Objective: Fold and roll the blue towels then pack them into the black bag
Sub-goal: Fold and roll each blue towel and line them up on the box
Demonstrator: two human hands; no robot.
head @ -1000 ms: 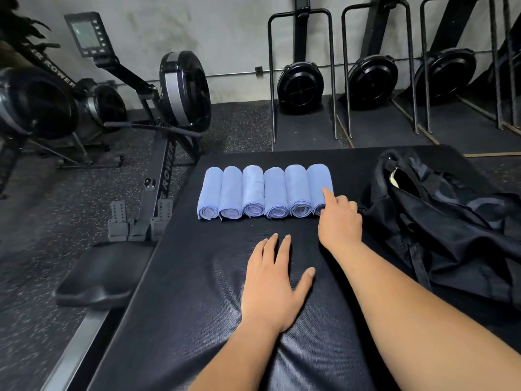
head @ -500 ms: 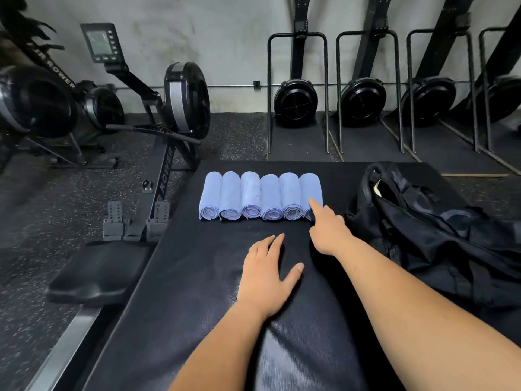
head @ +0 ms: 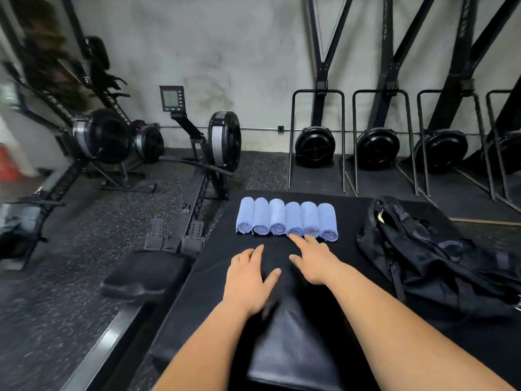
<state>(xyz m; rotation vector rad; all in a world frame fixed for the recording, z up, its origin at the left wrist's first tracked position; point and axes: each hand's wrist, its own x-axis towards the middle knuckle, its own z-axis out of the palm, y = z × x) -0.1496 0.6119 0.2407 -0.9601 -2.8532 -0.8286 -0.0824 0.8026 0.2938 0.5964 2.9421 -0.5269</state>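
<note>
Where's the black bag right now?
In the head view the black bag lies on the right of the padded bench, just right of the rolled blue towels.

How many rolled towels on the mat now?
6 rolled towels, side by side in one row on the mat, left of the black bag; its inside is hidden.

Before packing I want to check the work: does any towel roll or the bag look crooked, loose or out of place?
Nothing stands out. The six blue towel rolls lie side by side in one tidy row on the black pad, none come undone. The black bag lies slumped to their right, as soft fabric does.
</note>
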